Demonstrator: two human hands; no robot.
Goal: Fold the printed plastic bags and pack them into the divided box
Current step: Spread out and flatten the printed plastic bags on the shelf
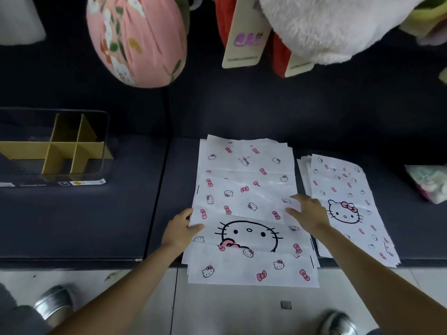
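A stack of white plastic bags point(246, 204) printed with cat faces and pink bows lies flat on the dark counter point(135, 209), overhanging its near edge. My left hand point(180, 229) pinches the left edge of the top bag, thumb on top. My right hand point(308, 211) rests with spread fingers on the bag's right side. A second, narrower stack of the same printed bags point(348, 209) lies to the right. The divided box point(54, 147), clear with yellow cardboard dividers, stands at the far left; its compartments hold nothing that I can see.
Plush toys hang above the counter: a pink flowered one point(137, 37), a white furry one point(333, 27) with paper tags point(246, 37). A small packet of pastel items point(429, 182) lies at the right edge. Shoes point(54, 302) stand on the tiled floor below.
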